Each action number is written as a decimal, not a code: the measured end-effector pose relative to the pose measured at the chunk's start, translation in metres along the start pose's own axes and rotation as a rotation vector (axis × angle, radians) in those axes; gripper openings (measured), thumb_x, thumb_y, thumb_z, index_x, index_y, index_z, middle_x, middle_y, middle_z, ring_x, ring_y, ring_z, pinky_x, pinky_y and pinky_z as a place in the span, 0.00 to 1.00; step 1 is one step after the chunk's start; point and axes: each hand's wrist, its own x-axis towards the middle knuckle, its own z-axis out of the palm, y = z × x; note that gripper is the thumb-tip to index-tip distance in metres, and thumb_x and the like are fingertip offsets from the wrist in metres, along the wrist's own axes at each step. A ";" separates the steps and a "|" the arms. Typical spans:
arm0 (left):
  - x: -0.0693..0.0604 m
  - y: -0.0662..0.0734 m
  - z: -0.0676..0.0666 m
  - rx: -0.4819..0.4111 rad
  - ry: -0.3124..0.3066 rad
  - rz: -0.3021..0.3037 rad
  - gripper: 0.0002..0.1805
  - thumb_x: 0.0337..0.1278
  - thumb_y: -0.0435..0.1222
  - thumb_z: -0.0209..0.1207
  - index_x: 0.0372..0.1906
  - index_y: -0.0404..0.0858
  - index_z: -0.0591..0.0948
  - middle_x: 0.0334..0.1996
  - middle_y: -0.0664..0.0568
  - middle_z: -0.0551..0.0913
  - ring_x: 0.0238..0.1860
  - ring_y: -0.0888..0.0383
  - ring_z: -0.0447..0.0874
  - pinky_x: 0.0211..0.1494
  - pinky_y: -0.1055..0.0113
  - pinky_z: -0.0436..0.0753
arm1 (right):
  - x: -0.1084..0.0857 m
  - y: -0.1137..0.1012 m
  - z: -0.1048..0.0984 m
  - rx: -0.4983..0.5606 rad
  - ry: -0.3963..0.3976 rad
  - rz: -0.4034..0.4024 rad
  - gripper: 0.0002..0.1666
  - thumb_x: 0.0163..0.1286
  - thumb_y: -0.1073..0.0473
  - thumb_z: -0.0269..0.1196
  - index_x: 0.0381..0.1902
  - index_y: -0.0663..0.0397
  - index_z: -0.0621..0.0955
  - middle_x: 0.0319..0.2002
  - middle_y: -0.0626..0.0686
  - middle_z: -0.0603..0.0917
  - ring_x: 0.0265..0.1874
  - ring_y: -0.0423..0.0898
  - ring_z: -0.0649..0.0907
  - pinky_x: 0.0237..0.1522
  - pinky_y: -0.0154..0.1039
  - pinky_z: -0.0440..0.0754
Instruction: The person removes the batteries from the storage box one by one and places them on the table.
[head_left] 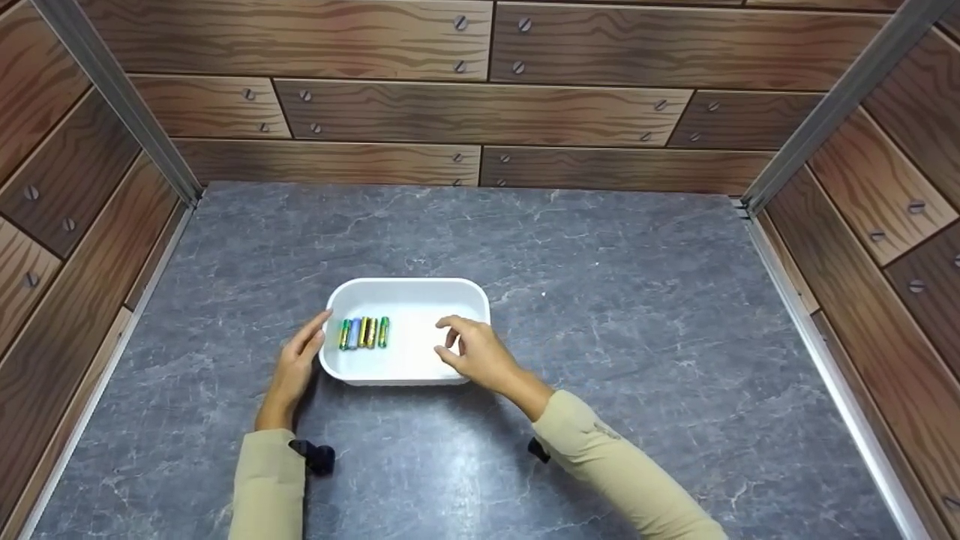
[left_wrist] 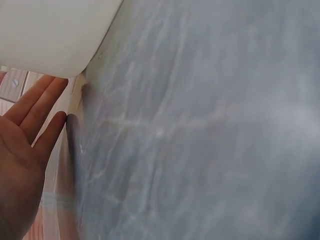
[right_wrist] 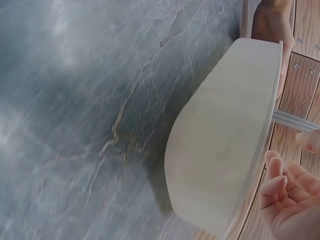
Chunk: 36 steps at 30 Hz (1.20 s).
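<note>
A white plastic tub (head_left: 405,372) sits on the grey marbled table. Several AA-style batteries (head_left: 364,333) in green, blue and gold stand in a row, side by side, on the left part of its floor. My left hand (head_left: 294,369) lies along the tub's left wall with extended fingers; in the left wrist view, the fingertips (left_wrist: 61,82) meet the tub's side. Over the tub's right end hovers my right hand (head_left: 480,355), thumb and forefinger apart and bent, with nothing between them. In the right wrist view its other fingers (right_wrist: 274,185) are loosely curled above the rim.
Wood-patterned panels (head_left: 480,112) close off the back and both sides of the grey table (head_left: 637,337). Metal rails (head_left: 847,397) run along the side edges. Dark wrist-camera mounts (head_left: 319,457) sit at both sleeves.
</note>
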 end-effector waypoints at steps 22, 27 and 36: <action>-0.001 0.002 0.016 -0.034 -0.060 -0.013 0.22 0.73 0.37 0.47 0.68 0.38 0.70 0.70 0.43 0.69 0.58 0.84 0.67 0.63 0.87 0.63 | 0.021 0.007 0.023 -0.029 -0.136 0.117 0.21 0.62 0.58 0.68 0.50 0.61 0.79 0.28 0.55 0.86 0.23 0.38 0.73 0.34 0.32 0.73; 0.000 0.003 0.020 -0.025 -0.055 0.011 0.22 0.72 0.36 0.49 0.67 0.38 0.72 0.68 0.42 0.71 0.58 0.82 0.68 0.62 0.87 0.65 | 0.025 0.009 0.025 -0.010 -0.167 0.156 0.23 0.61 0.57 0.68 0.52 0.61 0.79 0.28 0.56 0.86 0.23 0.39 0.74 0.36 0.33 0.75; 0.003 0.001 0.027 -0.031 -0.094 0.022 0.22 0.71 0.35 0.50 0.67 0.36 0.72 0.67 0.39 0.72 0.56 0.82 0.70 0.61 0.85 0.67 | 0.035 0.012 0.032 0.043 -0.173 0.244 0.27 0.57 0.59 0.71 0.54 0.62 0.79 0.28 0.59 0.86 0.21 0.36 0.72 0.36 0.34 0.78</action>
